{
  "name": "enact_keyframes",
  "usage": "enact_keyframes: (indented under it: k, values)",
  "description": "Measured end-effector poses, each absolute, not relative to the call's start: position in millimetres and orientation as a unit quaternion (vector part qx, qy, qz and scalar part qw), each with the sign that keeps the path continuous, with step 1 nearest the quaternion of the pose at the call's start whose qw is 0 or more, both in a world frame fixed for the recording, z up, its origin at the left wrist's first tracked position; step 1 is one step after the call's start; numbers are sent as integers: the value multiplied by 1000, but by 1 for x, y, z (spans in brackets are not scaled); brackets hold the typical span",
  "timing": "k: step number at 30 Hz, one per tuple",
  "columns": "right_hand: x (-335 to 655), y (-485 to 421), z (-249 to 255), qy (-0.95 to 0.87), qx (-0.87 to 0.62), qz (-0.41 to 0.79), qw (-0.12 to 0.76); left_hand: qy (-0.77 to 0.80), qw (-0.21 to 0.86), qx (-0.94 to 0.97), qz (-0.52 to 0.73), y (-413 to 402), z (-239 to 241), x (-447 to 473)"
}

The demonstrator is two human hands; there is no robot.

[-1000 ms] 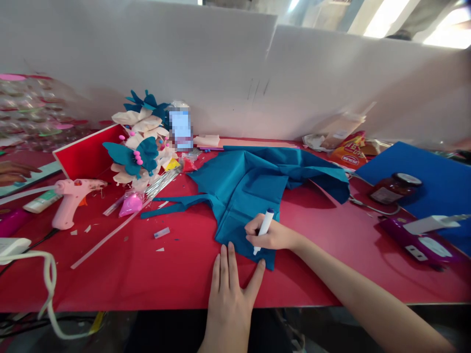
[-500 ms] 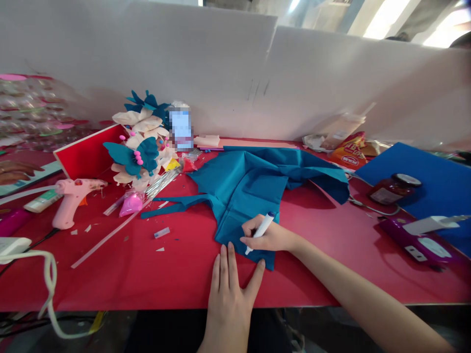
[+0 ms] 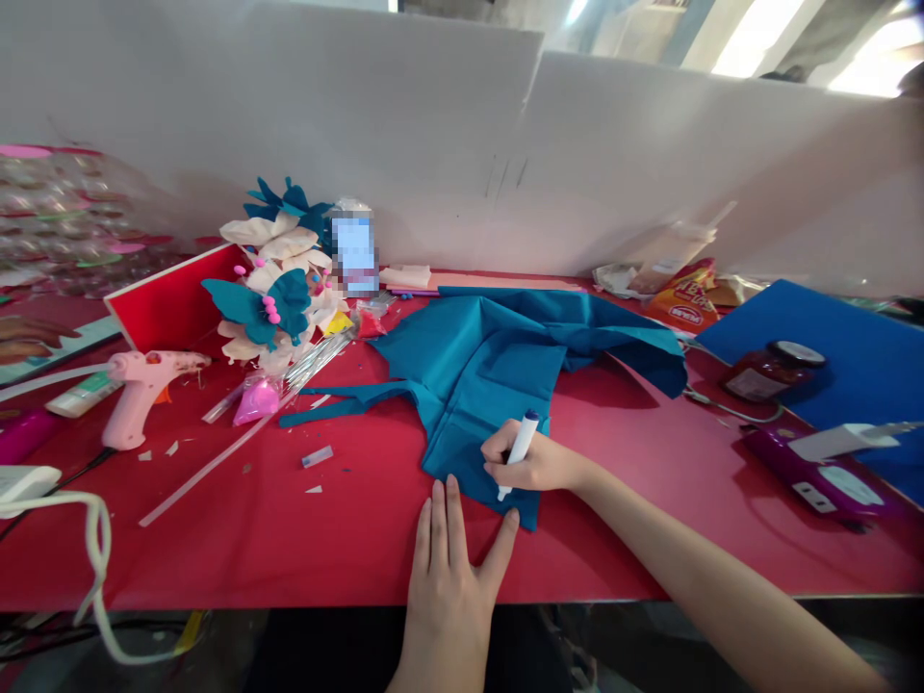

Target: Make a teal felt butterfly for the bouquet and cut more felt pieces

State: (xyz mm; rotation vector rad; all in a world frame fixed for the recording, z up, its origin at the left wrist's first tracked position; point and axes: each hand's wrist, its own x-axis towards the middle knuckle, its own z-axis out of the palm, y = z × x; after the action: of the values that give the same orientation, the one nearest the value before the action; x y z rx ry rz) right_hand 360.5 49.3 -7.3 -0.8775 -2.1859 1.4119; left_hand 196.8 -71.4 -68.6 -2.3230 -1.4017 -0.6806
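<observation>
A creased teal sheet (image 3: pixel 498 375), cloth or paper, lies across the middle of the red table, with narrow cut strips trailing off to its left. My left hand (image 3: pixel 454 568) lies flat with fingers spread, the fingertips and thumb pressing on the sheet's near edge. Between the fingers and thumb of my right hand (image 3: pixel 530 460) is a white marker (image 3: pixel 521 439) with a dark end. It is held steeply, its tip down at the sheet close to my left thumb. Any line it leaves is too faint to make out.
A pink glue gun (image 3: pixel 148 390) lies at left, near a teal and cream flower-and-butterfly piece (image 3: pixel 270 303) and a phone (image 3: pixel 355 252). At right are a jar (image 3: pixel 774 371), a blue board (image 3: pixel 830 318) and a purple device (image 3: pixel 808 476). Another person's hand (image 3: pixel 33 339) shows far left.
My right hand has shifted the marker a little to the right along the sheet, holding it slightly more upright. The left hand stays in place.
</observation>
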Motion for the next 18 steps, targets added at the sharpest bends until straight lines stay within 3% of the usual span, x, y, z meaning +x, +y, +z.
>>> enact_keyframes:
  k: [9, 16, 18]
  values:
    - [364, 53, -8, -734, -306, 556, 242, -498, 167, -820, -228, -72, -62, 198]
    - [363, 50, -9, -755, -310, 535, 219, -496, 166, -817, -242, -71, -63, 199]
    - [367, 53, -10, -708, -333, 554, 285, -497, 164, -818, -240, -72, -63, 198]
